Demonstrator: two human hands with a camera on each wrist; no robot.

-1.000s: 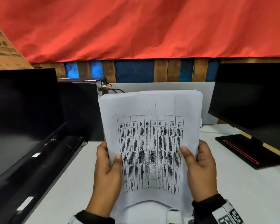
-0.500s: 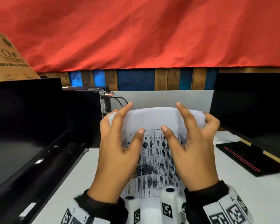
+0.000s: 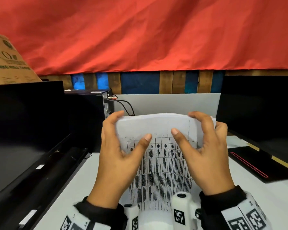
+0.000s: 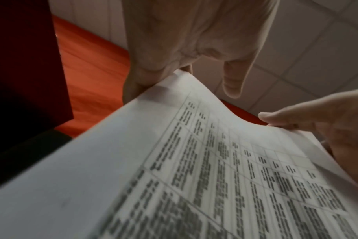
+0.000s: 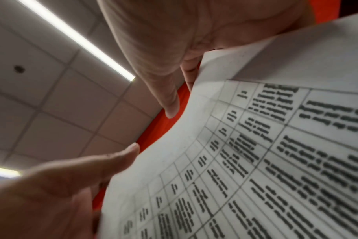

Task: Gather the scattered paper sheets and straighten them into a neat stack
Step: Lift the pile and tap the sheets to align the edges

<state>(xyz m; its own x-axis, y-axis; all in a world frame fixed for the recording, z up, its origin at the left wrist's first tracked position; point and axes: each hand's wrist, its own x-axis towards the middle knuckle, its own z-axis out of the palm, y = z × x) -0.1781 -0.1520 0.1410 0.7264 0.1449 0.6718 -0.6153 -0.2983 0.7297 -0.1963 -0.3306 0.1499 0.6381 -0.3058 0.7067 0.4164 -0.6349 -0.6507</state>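
A stack of white paper sheets (image 3: 158, 127) with a printed table on its front stands on end over the white table (image 3: 264, 200), its top bowed. My left hand (image 3: 116, 156) grips the top left corner, with the thumb on the front and the fingers curled over the edge. At the top right corner my right hand (image 3: 209, 163) grips it the same way. The left wrist view shows the paper stack (image 4: 194, 161) blurred under the left hand's fingers (image 4: 145, 77). The right wrist view shows the sheets (image 5: 255, 145) beside my right hand's fingers (image 5: 164, 64). The stack's bottom edge is hidden.
A dark monitor (image 3: 23, 122) and a long black bar (image 3: 56, 171) crowd the left. A black computer tower (image 3: 88, 113) with cables stands behind. Another monitor (image 3: 259, 110) with a red-striped base (image 3: 249, 163) sits right. A grey partition (image 3: 165, 103) closes the back.
My hands left the stack's lower sides and moved up to its top corners. The stack dropped lower toward the table, and the fingers now curl over its top edge.
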